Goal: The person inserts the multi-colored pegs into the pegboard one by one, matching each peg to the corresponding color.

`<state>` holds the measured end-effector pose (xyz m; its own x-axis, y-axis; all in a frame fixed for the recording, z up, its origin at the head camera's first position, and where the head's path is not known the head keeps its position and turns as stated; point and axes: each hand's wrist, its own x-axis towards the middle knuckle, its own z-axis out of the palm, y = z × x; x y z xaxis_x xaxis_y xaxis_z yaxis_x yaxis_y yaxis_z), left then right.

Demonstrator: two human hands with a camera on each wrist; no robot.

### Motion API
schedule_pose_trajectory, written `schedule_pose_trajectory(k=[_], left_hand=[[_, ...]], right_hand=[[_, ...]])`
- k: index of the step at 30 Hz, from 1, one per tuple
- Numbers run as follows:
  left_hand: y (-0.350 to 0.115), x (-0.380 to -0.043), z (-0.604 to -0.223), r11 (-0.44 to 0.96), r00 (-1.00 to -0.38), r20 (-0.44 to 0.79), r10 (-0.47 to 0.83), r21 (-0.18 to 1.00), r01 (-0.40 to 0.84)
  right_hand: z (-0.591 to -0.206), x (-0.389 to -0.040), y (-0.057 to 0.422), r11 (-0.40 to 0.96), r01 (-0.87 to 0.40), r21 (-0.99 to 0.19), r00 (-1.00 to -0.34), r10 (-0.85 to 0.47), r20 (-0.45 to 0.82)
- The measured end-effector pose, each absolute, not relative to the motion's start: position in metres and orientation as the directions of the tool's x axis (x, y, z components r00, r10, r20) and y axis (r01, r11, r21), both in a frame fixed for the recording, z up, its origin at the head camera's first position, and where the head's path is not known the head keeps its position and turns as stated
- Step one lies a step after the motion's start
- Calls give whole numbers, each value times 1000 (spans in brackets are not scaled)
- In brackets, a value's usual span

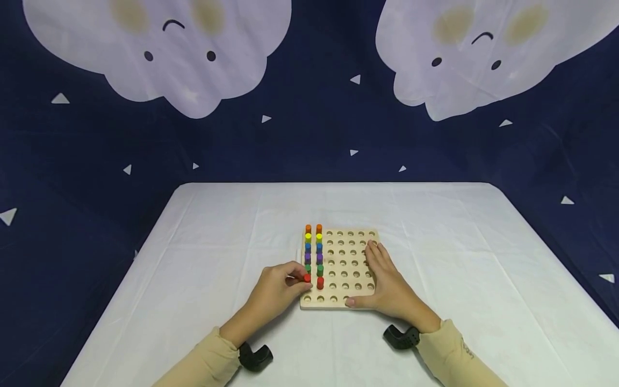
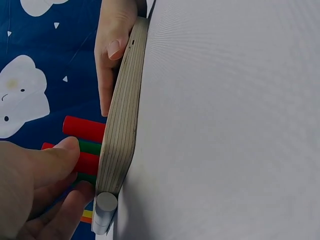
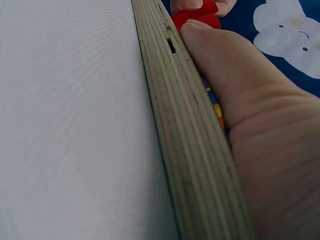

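Observation:
A wooden pegboard (image 1: 344, 274) lies on the table, with two columns of coloured pegs standing at its left side. My left hand (image 1: 278, 285) pinches a red peg (image 2: 88, 163) between thumb and fingers in the leftmost column, just in front of a green one. The peg's lower end meets the board. Beside it stands a second red peg (image 1: 320, 283). Behind them, the pairs run green, purple, blue, yellow and orange (image 1: 319, 229). My right hand (image 1: 389, 285) rests on the board's right part, fingers extended along the right side and thumb at the front edge.
Several rows of bare holes fill the board's middle and right. A pale cylinder (image 2: 106, 206) lies against its left side. The white-covered table (image 1: 232, 226) ends at a dark blue curtain (image 1: 309, 140) with clouds. Black wrist devices (image 1: 256, 358) sit below both hands.

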<state>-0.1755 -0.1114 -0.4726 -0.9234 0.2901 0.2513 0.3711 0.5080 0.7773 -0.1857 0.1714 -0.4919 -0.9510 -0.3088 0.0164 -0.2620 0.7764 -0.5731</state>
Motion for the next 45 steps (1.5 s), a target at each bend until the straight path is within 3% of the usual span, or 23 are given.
schedule_pose_trajectory(k=[13,23,33,45], left_hand=[[-111,-180,-477,491,-933,274,232,795,355],[-112,-177,-474,451,-928,234,290,822,349],[-114,-177,-476,551,-922,218,319,749,367],[-130,-190,-465,657,-968,179,173,712,249]], right_hand=[[-488,-187,171,786,-256,-563,-950,-312,-2],[-489,-187,171,792,-248,-557,-952,-306,-12],[-490,-186,172,790,-246,-562,-952,-307,-14],[-490,-187,172,795,-250,-552,-951,-310,-15]])
